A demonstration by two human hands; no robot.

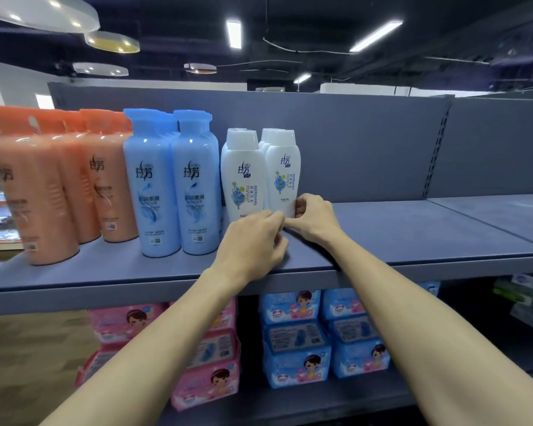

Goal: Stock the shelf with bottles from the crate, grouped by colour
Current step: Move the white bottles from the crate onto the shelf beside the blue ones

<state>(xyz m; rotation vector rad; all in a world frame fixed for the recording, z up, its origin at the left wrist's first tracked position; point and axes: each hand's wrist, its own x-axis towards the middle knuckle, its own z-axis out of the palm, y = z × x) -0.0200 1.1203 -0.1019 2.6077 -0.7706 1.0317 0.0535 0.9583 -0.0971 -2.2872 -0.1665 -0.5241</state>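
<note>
On the grey-blue shelf (397,238) stand three colour groups: orange bottles (53,186) at the left, blue bottles (173,186) in the middle, white bottles to their right. My left hand (250,244) curls around the base of the front left white bottle (243,176). My right hand (313,216) pinches the base of the front right white bottle (283,173). More white bottles stand behind these two. The crate is out of view.
The shelf stretches bare to the right of the white bottles, up to a slotted upright (434,155). On the shelf below sit pink packs (126,324) and blue packs (296,339). Ceiling lights hang above.
</note>
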